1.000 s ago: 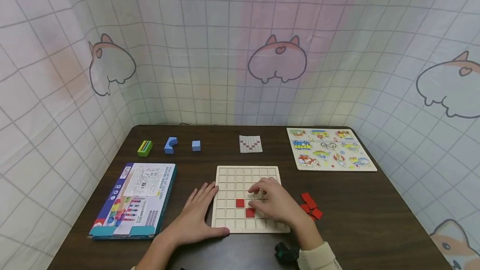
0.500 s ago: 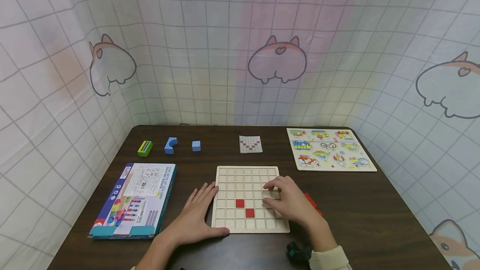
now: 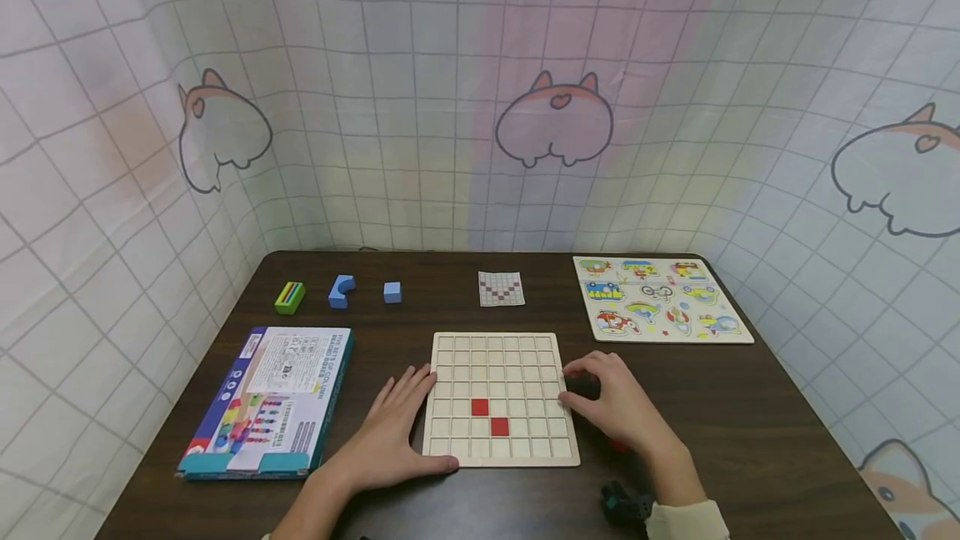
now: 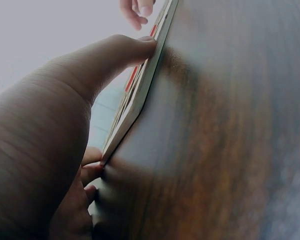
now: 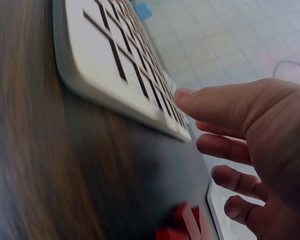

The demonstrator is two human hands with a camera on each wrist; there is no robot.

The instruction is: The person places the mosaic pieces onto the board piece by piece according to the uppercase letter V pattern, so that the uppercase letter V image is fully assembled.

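Right hand (image 3: 611, 402) now off grid board (image 3: 498, 357)

The left hand (image 3: 390, 432) lies flat, fingers straight and spread. The right hand (image 3: 615, 402) hovers, fingers loosely curled, holding nothing.

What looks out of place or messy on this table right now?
Little stands out. The red tiles lie in a loose heap beside the grid board, under the right hand. The other things lie flat and tidy.
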